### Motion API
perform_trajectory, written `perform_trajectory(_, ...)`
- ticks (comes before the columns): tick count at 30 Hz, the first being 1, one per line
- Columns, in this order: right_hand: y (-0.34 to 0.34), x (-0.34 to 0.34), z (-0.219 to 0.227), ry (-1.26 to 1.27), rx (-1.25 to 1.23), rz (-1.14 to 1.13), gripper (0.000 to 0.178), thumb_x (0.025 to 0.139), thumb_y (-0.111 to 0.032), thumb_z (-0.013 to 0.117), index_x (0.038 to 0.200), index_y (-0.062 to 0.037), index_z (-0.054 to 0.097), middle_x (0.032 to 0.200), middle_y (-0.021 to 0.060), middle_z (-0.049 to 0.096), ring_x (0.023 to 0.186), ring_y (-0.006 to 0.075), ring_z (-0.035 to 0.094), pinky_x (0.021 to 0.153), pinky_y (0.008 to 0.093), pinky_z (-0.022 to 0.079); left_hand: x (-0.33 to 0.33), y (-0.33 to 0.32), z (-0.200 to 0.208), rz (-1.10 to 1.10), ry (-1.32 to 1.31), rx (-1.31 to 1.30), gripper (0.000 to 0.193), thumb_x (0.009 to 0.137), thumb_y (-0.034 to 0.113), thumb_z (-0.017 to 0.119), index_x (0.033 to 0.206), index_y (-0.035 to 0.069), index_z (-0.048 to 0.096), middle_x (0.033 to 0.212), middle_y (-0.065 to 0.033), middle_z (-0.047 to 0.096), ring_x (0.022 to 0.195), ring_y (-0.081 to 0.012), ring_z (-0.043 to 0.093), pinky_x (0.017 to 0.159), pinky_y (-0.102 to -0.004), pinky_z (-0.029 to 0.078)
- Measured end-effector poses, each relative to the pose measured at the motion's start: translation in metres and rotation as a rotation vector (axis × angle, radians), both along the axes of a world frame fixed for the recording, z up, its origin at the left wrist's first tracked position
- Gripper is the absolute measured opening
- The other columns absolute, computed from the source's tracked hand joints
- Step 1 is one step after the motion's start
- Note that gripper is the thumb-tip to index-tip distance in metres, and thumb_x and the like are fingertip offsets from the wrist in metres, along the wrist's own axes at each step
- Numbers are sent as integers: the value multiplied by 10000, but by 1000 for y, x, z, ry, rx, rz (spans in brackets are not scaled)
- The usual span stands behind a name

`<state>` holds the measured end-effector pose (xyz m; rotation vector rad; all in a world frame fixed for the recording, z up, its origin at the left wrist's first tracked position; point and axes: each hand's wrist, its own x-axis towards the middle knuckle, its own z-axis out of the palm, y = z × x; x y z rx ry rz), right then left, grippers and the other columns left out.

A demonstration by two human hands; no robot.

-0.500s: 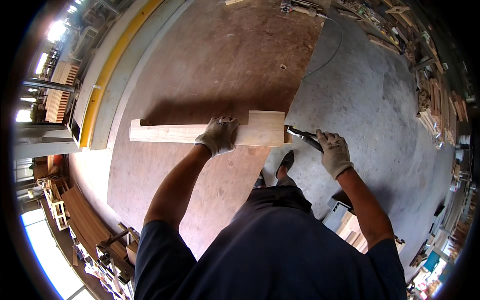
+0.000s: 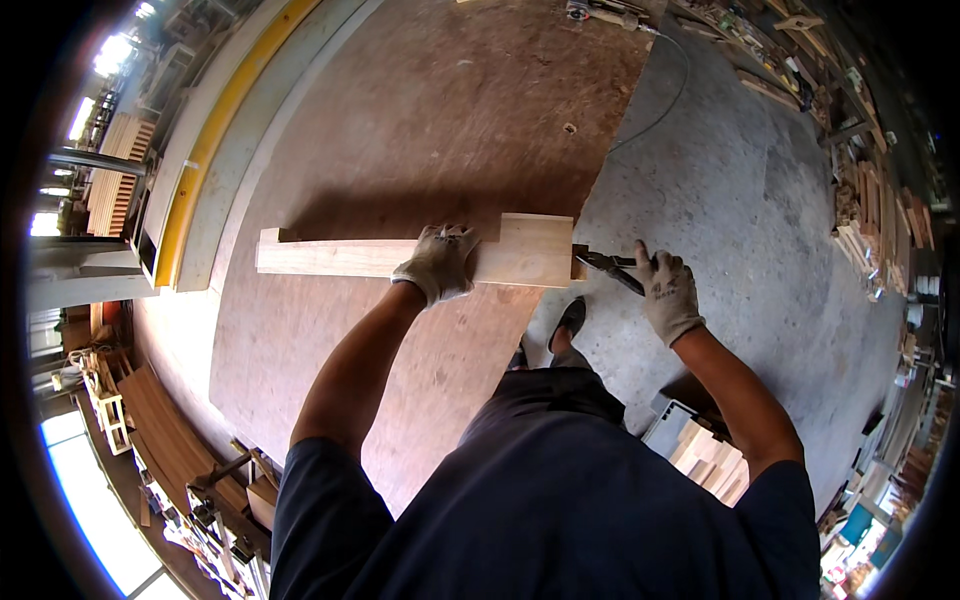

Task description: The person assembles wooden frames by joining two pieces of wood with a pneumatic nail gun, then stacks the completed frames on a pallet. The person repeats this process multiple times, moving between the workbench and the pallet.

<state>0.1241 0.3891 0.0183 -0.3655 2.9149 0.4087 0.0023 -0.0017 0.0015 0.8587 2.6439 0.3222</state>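
A pale wooden workpiece (image 2: 535, 250), long with a wider block at its right end, lies across the brown board surface. My left hand (image 2: 438, 262), in a white work glove, is closed over its middle, fingers wrapped over the far edge. My right hand (image 2: 668, 292), also gloved, grips a pair of dark-handled pliers (image 2: 610, 265) by the handles, which stand apart. The jaws of the pliers are at the right end of the workpiece, by a small dark part there; I cannot tell whether they pinch anything.
The brown board tabletop (image 2: 440, 130) ends at a slanting edge, with grey concrete floor (image 2: 740, 200) beyond. A yellow rail (image 2: 200, 150) runs along the left. A tool with a thin hose (image 2: 687, 70) lies at the far edge. Wood pieces (image 2: 868, 225) are stacked at right.
The handles of the pliers have spread apart, and my right fingers have loosened, one stretching out. The workpiece has shifted very slightly; my left hand still holds it.
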Motion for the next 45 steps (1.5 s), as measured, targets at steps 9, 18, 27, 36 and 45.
perform_trajectory(9,-16,-29,75,-439,-215,-213,441,921,-234,649,1248,59,604,1090,276,703,1042,409,701,948,461,546,0,0,-7,1,47,47,523,699,203,753,1189,73,623,1243,-178,640,1223,-380,568,1053,-502,409)
perform_trajectory(18,0,-37,64,-684,-572,-405,377,925,-324,709,1030,38,687,863,231,717,855,391,714,834,453,547,0,3,0,-2,48,14,509,703,209,753,1181,82,631,1185,-164,661,1165,-369,595,1029,-502,418)
perform_trajectory(27,14,26,-29,-1024,-1510,-796,395,985,-305,687,1192,32,675,797,66,677,632,159,641,562,318,529,1,2,0,-16,81,33,501,689,210,768,1153,82,633,1145,-158,666,1140,-363,601,1017,-500,418)
perform_trajectory(36,-12,59,-27,-769,-1576,-963,254,1040,-120,578,1239,26,636,1024,146,740,853,217,728,700,354,597,0,0,-4,-7,36,21,512,686,211,765,1162,78,628,1128,-161,668,1129,-366,604,1009,-493,420)
perform_trajectory(45,-9,45,4,-475,-864,-714,335,945,-175,693,1219,15,660,919,189,701,837,317,666,801,425,529,2,0,-6,-6,82,72,435,728,175,713,1140,68,622,1164,-183,658,1143,-382,596,1027,-506,409)
